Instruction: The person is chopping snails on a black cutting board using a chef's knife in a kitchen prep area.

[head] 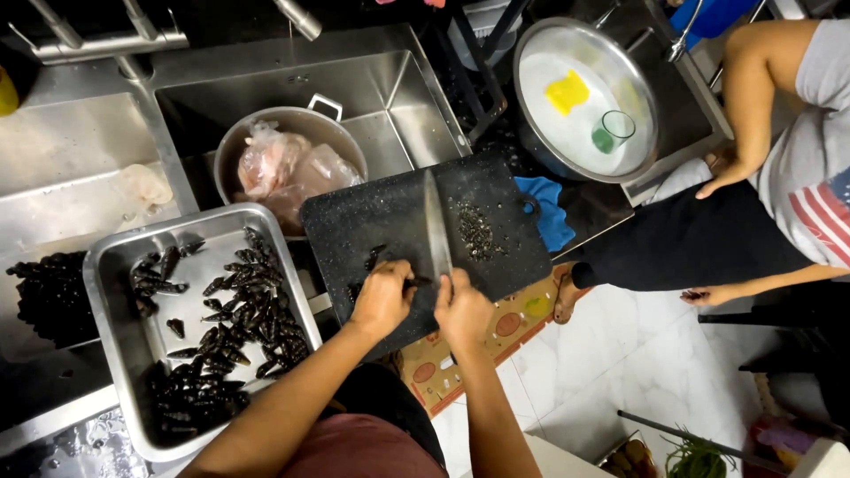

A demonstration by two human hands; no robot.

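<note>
My right hand grips the handle of a long knife whose blade lies across a black cutting board. My left hand pinches a small dark shell on the board, right beside the blade. A few more dark shells lie just above my left hand. A pile of small cut bits sits on the board to the right of the blade. A metal tray at the left holds several dark elongated shells.
A pot with plastic-wrapped meat sits in the steel sink. A heap of dark shells lies left of the tray. A large basin holds soapy water, a yellow sponge and a glass. Another person crouches at the right. A blue cloth lies by the board.
</note>
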